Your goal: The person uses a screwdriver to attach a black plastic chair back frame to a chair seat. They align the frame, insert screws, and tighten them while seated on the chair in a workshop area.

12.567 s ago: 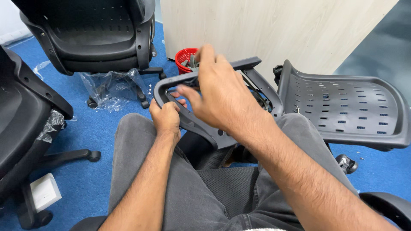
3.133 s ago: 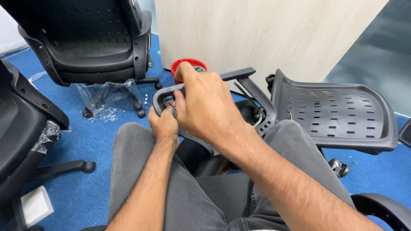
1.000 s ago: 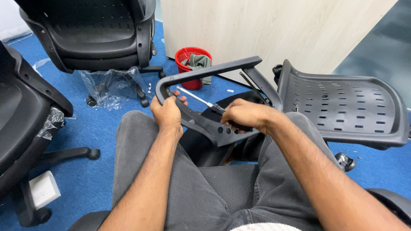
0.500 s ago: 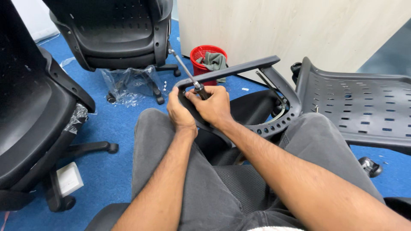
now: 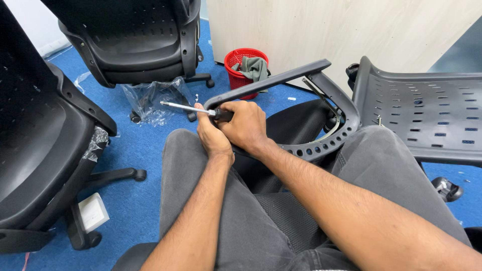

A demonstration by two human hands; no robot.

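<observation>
A grey plastic chair armrest frame point(image 5: 321, 145) rests across my lap, its padded top bar point(image 5: 271, 83) angled up to the right. My right hand point(image 5: 246, 125) is closed around the dark handle of a screwdriver whose metal shaft point(image 5: 183, 107) points left. My left hand point(image 5: 212, 135) sits right beside it at the armrest's left end, fingers curled by the screwdriver's shaft and the frame. I cannot tell which of the two it grips. The screwdriver tip is out in the open air, touching nothing.
A black office chair point(image 5: 35, 150) stands close on the left, another point(image 5: 135, 40) at the back. A perforated grey seat pan point(image 5: 422, 115) lies on the right. A red basket point(image 5: 246, 70) with cloth and a plastic bag point(image 5: 150, 100) sit on the blue carpet.
My right hand moved from the armrest's middle to its left end beside my left hand. The screwdriver shaft swung from pointing up to pointing left. The view shifted left.
</observation>
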